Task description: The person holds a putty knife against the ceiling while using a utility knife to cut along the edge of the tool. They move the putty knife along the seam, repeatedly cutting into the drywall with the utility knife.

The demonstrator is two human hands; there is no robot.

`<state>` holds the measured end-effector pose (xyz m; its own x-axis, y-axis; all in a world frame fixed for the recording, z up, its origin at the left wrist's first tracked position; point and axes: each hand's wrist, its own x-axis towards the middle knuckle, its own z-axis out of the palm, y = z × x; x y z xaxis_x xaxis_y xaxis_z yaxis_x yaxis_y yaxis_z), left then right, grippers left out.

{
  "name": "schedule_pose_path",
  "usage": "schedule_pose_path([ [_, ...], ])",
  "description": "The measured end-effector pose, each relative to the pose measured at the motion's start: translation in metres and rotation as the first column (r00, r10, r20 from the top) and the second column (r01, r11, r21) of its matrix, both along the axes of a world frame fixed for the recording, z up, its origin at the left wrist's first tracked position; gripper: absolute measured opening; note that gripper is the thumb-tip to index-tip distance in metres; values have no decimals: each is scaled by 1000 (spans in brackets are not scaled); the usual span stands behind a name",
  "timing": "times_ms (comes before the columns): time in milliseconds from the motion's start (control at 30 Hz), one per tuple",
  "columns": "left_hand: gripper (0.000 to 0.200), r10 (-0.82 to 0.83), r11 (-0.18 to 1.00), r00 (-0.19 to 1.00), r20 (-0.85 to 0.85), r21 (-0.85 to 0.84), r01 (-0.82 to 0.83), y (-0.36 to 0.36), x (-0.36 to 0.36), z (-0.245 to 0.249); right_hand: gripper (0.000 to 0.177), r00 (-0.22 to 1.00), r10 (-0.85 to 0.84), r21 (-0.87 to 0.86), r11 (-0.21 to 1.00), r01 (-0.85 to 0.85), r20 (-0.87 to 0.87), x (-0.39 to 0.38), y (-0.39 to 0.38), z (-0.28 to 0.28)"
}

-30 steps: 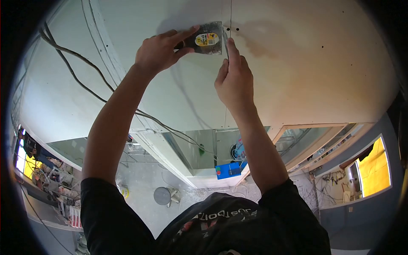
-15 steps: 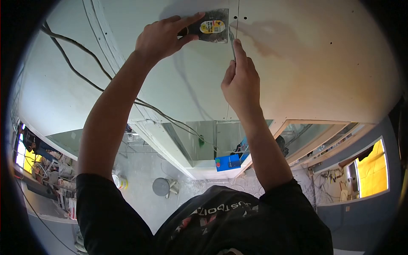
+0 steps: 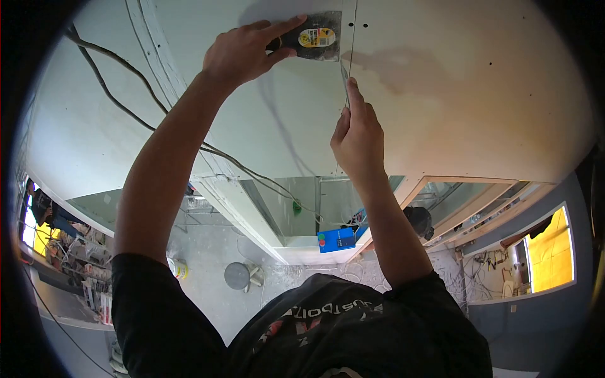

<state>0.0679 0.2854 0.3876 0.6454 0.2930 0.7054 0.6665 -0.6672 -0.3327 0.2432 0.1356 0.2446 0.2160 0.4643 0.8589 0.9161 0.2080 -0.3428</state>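
Overhead, my left hand [image 3: 238,55] grips a wide putty knife [image 3: 317,38] with a dark blade and a yellow-and-white label. Its blade lies against the pale board [image 3: 435,120], with its straight edge just left of a narrow seam. My right hand [image 3: 360,142] is closed around a slim knife [image 3: 345,77], index finger stretched along it. The thin tip points up at the seam, close below the putty knife's corner. Most of the slim knife's handle is hidden in my fingers. Two dark screw holes [image 3: 358,25] flank the seam.
Dark cables [image 3: 120,104] hang across the board on the left and pass behind my left forearm. Below are a blue box [image 3: 336,240], a round grey stool-like object [image 3: 237,276], a white bucket [image 3: 178,269] and wooden framing [image 3: 466,179]. A dark rounded shape [image 3: 418,220] shows beside my right forearm.
My right hand and the slim knife have moved down along the seam, away from the putty knife's middle. My left hand and the putty knife stay almost in place.
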Motion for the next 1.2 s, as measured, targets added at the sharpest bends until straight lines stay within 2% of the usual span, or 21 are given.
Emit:
schedule_pose_path([
  [233,66,5,998,1000,-20,-59,-6,-5,-1,4,60,999,-16,-45,999,14,-49,-1,-5,-7],
  [300,59,-16,1000,1000,3,-5,16,-4,-1,3,59,998,36,-18,999,-37,-43,6,-6,-3],
  [400,62,-18,998,1000,-17,-59,17,-5,-1,5,57,999,35,-60,997,-37,-32,9,-16,12],
  [500,64,14,995,999,-42,-100,-18,-13,-1,10,55,991,80,68,995,-73,-109,4,-38,50],
  [567,64,-22,995,999,-29,-102,19,-13,0,10,54,990,108,142,985,-94,-95,7,-33,67],
  [633,68,20,995,999,-30,-100,-23,-14,0,10,54,987,141,210,970,-122,-78,10,-22,78],
  [767,68,0,996,1000,-5,-87,0,-14,-2,11,53,988,155,190,970,-149,-17,15,5,77],
  [833,64,-8,991,999,-34,-137,3,-15,-2,12,53,993,107,180,979,-96,-55,14,11,76],
  [967,63,-6,995,1000,-31,-100,3,-14,-2,10,55,986,123,125,986,-109,-112,13,13,72],
  [1067,63,-23,997,1000,-20,-71,21,-12,-2,8,56,986,130,154,982,-113,-104,12,17,65],
  [1133,63,-43,997,999,-13,-59,42,-9,-2,8,57,995,101,202,975,-95,-15,12,19,65],
  [1200,63,-64,997,998,-10,-49,63,-8,-3,7,57,996,76,150,986,-69,-42,9,14,62],
])
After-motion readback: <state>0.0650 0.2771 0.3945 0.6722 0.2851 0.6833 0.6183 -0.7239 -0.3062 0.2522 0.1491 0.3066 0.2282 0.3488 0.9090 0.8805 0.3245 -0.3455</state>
